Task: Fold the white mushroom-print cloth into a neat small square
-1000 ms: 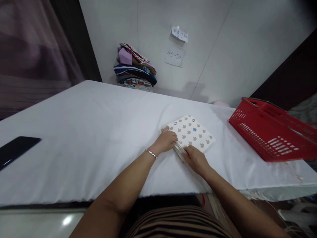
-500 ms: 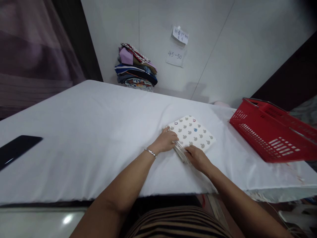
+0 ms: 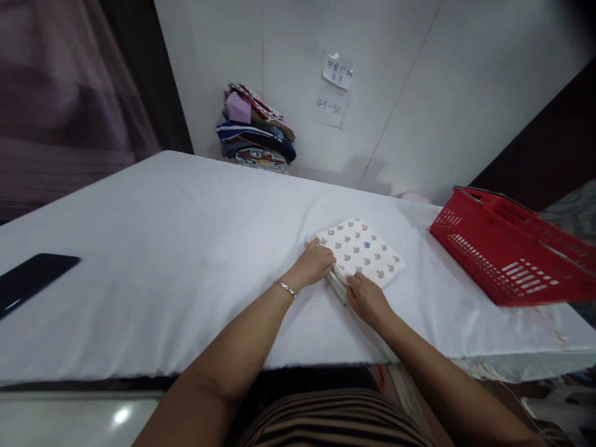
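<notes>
A folded white cloth (image 3: 365,250) printed with grey shapes and a few red and blue ones lies on the white-covered table (image 3: 186,248). My left hand (image 3: 315,265), with a silver bracelet at the wrist, curls its fingers over the cloth's near left edge. My right hand (image 3: 365,296) pinches the layered near edge of the same cloth, fingers closed on it. Both hands touch the cloth side by side.
A red plastic basket (image 3: 507,248) sits at the table's right end. A stack of folded colourful clothes (image 3: 256,127) rests against the back wall under two paper notes (image 3: 333,93). A dark phone (image 3: 30,279) lies at the left edge.
Both hands have stayed on the cloth's near edge; the layered edge looks pressed slightly flatter. The view shifted a little.
</notes>
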Demonstrator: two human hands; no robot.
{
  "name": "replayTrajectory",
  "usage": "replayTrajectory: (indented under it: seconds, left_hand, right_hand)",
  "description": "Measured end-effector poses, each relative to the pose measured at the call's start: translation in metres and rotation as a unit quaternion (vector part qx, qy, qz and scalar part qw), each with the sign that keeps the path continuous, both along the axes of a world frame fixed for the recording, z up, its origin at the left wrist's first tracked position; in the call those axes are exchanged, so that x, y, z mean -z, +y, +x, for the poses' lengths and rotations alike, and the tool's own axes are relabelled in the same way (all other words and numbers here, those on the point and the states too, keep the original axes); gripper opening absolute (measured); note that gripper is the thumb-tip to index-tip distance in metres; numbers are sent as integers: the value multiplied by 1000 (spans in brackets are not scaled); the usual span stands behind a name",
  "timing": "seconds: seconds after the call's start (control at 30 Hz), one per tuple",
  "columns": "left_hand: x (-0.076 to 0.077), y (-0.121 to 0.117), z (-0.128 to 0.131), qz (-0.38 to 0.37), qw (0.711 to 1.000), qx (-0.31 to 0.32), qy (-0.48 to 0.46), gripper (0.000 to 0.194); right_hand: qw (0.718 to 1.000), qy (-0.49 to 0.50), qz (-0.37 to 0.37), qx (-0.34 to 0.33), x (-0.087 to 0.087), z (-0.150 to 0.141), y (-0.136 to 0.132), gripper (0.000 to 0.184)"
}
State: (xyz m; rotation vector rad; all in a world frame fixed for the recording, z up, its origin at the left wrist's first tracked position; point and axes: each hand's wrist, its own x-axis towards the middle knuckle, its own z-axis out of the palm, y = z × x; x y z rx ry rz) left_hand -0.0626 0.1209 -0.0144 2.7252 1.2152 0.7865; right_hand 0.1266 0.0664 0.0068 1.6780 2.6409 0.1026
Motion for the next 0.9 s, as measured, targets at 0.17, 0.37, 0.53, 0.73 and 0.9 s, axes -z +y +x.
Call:
replayTrajectory:
  seconds: [0.17, 0.37, 0.53, 0.73, 0.9]
  left_hand:
    - [-6, -1, -2, 8, 1000, -9, -1, 13]
    - [-2, 1, -5, -33, 999, -16, -12, 15]
    - [0, 3, -9, -69, 997, -15, -40, 21]
    - [3, 5, -13, -61, 995, -41, -63, 23]
    - [9, 6, -11, -18, 989, -115, -92, 16]
  right_hand:
    - [1000, 22, 15, -14, -5, -2, -4, 17]
    - [1000, 16, 0, -21, 2, -8, -6, 18]
    - [999, 16, 11, -27, 8, -5, -9, 16]
    - [999, 27, 21, -40, 16, -2, -14, 21]
    - [998, 28, 25, -54, 21, 0, -16, 34]
